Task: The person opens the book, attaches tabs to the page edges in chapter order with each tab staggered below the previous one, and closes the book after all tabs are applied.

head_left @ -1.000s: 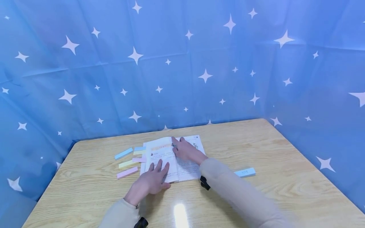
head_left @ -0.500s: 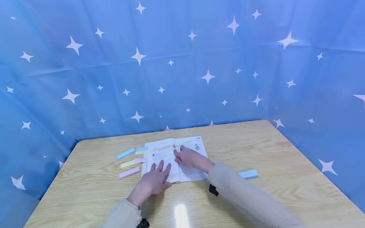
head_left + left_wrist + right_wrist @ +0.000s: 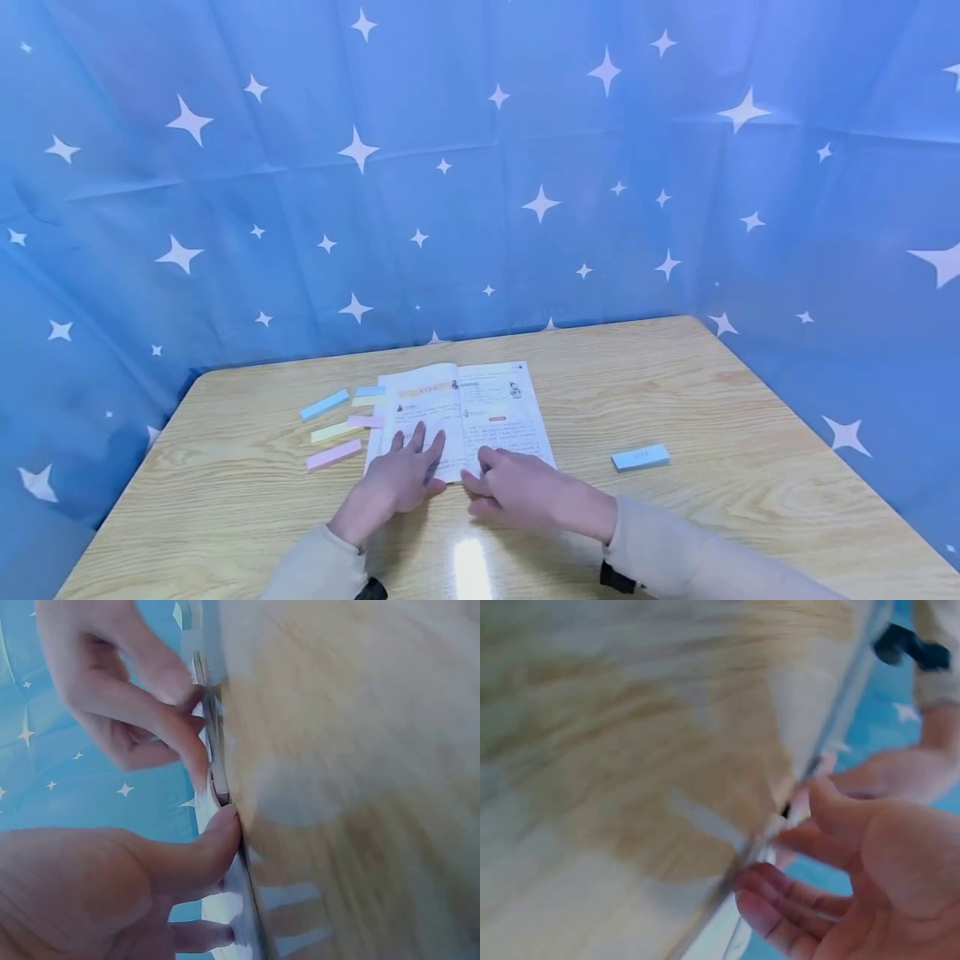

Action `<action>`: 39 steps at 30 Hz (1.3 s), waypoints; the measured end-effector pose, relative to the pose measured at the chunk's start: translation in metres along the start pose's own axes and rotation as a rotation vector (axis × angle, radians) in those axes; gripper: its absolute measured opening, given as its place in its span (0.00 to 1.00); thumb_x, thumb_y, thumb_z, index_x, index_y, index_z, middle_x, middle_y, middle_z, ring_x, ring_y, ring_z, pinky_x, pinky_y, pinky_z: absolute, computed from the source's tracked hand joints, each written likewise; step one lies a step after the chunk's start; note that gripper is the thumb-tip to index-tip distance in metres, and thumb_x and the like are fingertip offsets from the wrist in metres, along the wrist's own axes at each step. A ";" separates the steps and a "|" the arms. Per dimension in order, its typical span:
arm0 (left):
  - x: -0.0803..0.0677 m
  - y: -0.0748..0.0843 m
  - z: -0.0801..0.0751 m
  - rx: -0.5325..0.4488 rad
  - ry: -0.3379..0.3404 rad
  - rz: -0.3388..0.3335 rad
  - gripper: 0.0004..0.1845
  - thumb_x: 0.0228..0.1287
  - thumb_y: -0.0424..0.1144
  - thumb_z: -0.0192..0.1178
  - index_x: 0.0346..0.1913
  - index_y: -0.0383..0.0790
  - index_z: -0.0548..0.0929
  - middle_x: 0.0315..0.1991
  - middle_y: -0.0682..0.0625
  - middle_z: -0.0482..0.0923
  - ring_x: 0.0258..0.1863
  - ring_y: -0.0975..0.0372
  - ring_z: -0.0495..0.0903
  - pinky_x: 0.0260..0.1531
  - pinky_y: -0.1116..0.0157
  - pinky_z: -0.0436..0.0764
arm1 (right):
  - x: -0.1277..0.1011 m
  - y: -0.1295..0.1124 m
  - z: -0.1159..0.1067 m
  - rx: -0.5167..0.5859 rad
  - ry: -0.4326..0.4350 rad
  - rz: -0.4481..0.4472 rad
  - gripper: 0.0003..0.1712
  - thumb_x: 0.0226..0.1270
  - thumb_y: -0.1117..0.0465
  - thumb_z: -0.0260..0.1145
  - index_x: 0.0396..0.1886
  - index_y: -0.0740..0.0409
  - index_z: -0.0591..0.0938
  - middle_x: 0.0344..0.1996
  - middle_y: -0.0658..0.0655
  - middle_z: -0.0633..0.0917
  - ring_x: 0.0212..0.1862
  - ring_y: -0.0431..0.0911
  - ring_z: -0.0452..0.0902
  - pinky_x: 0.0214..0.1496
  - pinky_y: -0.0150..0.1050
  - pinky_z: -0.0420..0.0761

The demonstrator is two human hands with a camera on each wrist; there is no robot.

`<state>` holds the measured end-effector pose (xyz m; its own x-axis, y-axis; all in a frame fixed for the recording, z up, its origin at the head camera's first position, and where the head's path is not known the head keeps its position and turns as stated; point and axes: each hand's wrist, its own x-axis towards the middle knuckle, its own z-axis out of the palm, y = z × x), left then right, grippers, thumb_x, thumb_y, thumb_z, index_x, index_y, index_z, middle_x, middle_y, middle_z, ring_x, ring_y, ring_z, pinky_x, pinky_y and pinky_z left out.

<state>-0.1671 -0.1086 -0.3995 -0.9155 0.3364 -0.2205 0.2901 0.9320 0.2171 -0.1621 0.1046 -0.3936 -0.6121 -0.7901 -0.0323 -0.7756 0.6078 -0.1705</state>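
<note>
head view: right hand drops to the book's near edge

the open book (image 3: 461,414) lies mid-table (image 3: 675,400). the left hand (image 3: 397,483), fingers spread, presses its left page as before. the right hand (image 3: 525,492), half a second ago up on the pages, now sits at the bottom edge, fingers loosely curled; the left wrist view shows its fingertips (image 3: 199,761) touching the page edges, likely feeling for a page.

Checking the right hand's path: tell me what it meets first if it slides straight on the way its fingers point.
Probably the left hand: the right hand points leftward along the open book's near edge.
</note>
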 end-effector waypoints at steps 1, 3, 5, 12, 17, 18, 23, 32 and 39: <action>0.000 0.000 0.001 0.005 0.012 0.005 0.36 0.71 0.50 0.62 0.76 0.41 0.66 0.76 0.33 0.58 0.71 0.32 0.60 0.53 0.38 0.77 | -0.004 0.003 -0.002 0.014 0.014 -0.007 0.17 0.74 0.52 0.65 0.56 0.53 0.87 0.34 0.47 0.73 0.31 0.35 0.66 0.32 0.26 0.72; 0.000 0.000 0.003 0.016 0.039 0.017 0.35 0.70 0.50 0.62 0.76 0.41 0.67 0.75 0.33 0.59 0.70 0.32 0.62 0.49 0.39 0.80 | -0.014 0.014 -0.008 0.043 0.063 0.002 0.10 0.70 0.58 0.69 0.48 0.53 0.89 0.34 0.48 0.76 0.32 0.36 0.70 0.33 0.28 0.75; 0.000 -0.001 0.005 0.024 0.068 0.027 0.36 0.69 0.51 0.63 0.75 0.42 0.68 0.74 0.33 0.61 0.69 0.32 0.63 0.47 0.40 0.81 | -0.027 0.028 -0.013 0.048 0.126 0.021 0.06 0.65 0.63 0.73 0.41 0.55 0.88 0.35 0.51 0.79 0.35 0.39 0.74 0.35 0.30 0.78; 0.000 -0.001 0.007 0.059 0.116 0.048 0.37 0.67 0.53 0.63 0.75 0.43 0.69 0.73 0.34 0.63 0.67 0.34 0.67 0.43 0.43 0.83 | -0.093 0.089 -0.030 0.014 0.200 0.237 0.22 0.52 0.69 0.78 0.49 0.61 0.86 0.40 0.56 0.81 0.38 0.46 0.76 0.38 0.40 0.82; -0.001 -0.003 0.004 0.089 0.143 0.075 0.37 0.68 0.56 0.62 0.75 0.43 0.69 0.72 0.34 0.64 0.66 0.36 0.69 0.46 0.43 0.82 | -0.125 0.121 -0.026 -0.008 0.137 0.297 0.21 0.50 0.67 0.81 0.46 0.58 0.87 0.38 0.54 0.82 0.36 0.46 0.76 0.33 0.40 0.78; -0.001 -0.003 0.002 0.088 0.148 0.078 0.37 0.68 0.56 0.61 0.75 0.42 0.69 0.72 0.34 0.64 0.66 0.36 0.69 0.47 0.42 0.82 | -0.128 0.125 -0.024 0.002 0.136 0.286 0.20 0.50 0.67 0.81 0.44 0.57 0.87 0.37 0.53 0.82 0.35 0.45 0.76 0.32 0.40 0.78; -0.003 -0.002 -0.002 0.042 0.153 0.112 0.37 0.70 0.57 0.60 0.75 0.41 0.68 0.72 0.31 0.64 0.67 0.36 0.68 0.51 0.40 0.79 | -0.135 0.135 -0.016 0.079 0.173 0.257 0.13 0.53 0.68 0.79 0.33 0.49 0.84 0.30 0.43 0.78 0.29 0.36 0.68 0.28 0.34 0.71; -0.005 0.010 -0.006 0.025 0.312 0.246 0.35 0.74 0.54 0.57 0.75 0.38 0.66 0.69 0.30 0.67 0.65 0.39 0.71 0.55 0.44 0.79 | -0.119 0.123 -0.029 0.090 0.264 0.261 0.09 0.59 0.64 0.76 0.32 0.48 0.84 0.27 0.38 0.76 0.26 0.31 0.66 0.24 0.30 0.69; -0.007 0.045 -0.021 -0.125 0.369 0.417 0.34 0.76 0.52 0.56 0.77 0.40 0.63 0.68 0.38 0.69 0.50 0.52 0.83 0.45 0.59 0.84 | -0.075 0.078 -0.048 0.056 0.369 0.045 0.06 0.61 0.65 0.75 0.36 0.54 0.86 0.31 0.44 0.81 0.27 0.33 0.72 0.25 0.28 0.73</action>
<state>-0.1538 -0.0721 -0.3685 -0.7736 0.5823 0.2498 0.6334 0.6997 0.3305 -0.1836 0.2149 -0.3570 -0.6680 -0.6744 0.3147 -0.7430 0.6280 -0.2314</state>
